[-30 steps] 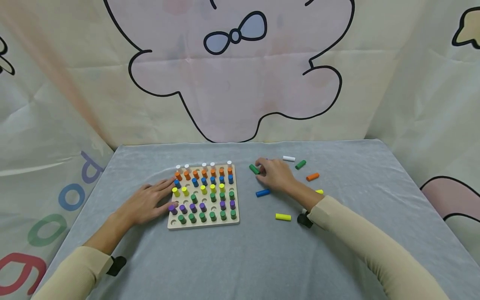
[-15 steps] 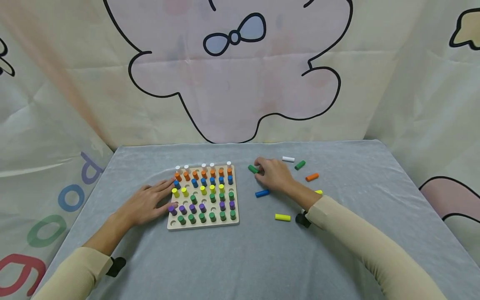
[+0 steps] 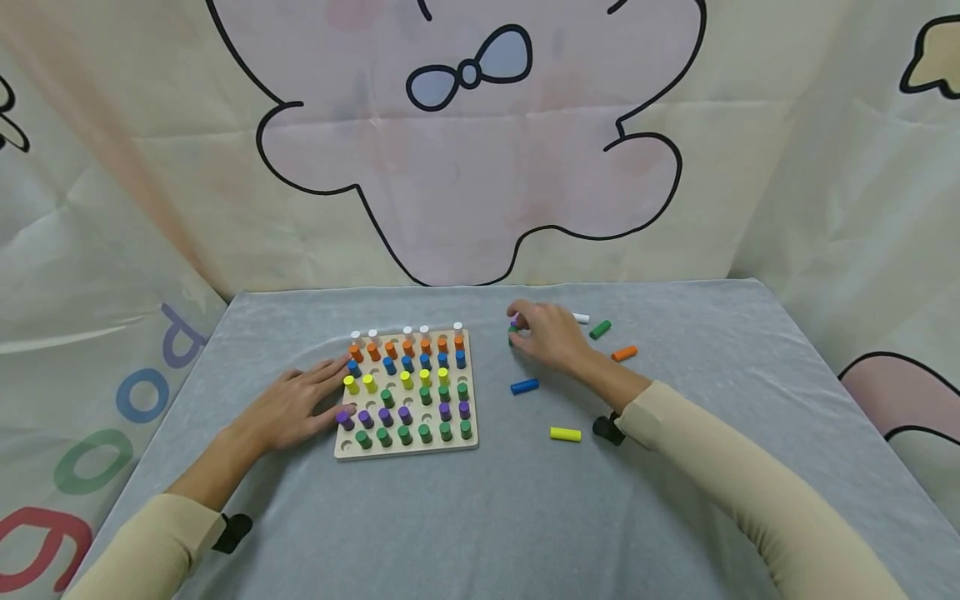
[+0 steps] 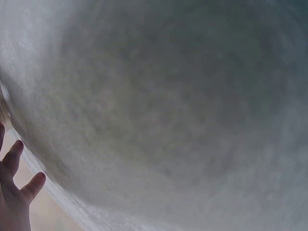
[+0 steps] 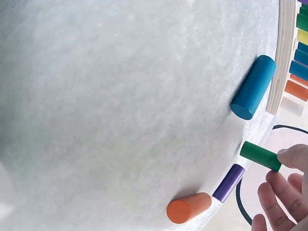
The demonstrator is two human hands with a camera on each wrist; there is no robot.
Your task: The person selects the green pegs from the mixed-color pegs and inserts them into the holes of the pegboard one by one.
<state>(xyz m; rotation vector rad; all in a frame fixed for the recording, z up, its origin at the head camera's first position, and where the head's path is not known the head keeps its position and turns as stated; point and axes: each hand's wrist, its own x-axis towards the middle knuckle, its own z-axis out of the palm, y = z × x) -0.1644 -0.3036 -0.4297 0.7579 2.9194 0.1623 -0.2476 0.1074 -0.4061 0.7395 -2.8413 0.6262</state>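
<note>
My left hand rests along the left edge of a wooden pegboard, fingers extended; in the left wrist view, part of that hand shows at the lower left. My right hand is right of the board's far corner. Its thumb and a finger pinch one end of a green peg in the right wrist view; in the head view the fingers mostly cover this peg. A purple peg lies close by, largely hidden by the fingers in the head view.
Loose on the grey cloth lie a blue peg, a yellow peg, an orange peg, another green peg and a partly covered white peg. The board carries rows of coloured pegs among bare holes.
My right hand has shifted slightly toward the far edge. The green peg by its fingertips has turned and is now mostly covered. My left hand has stayed put.
</note>
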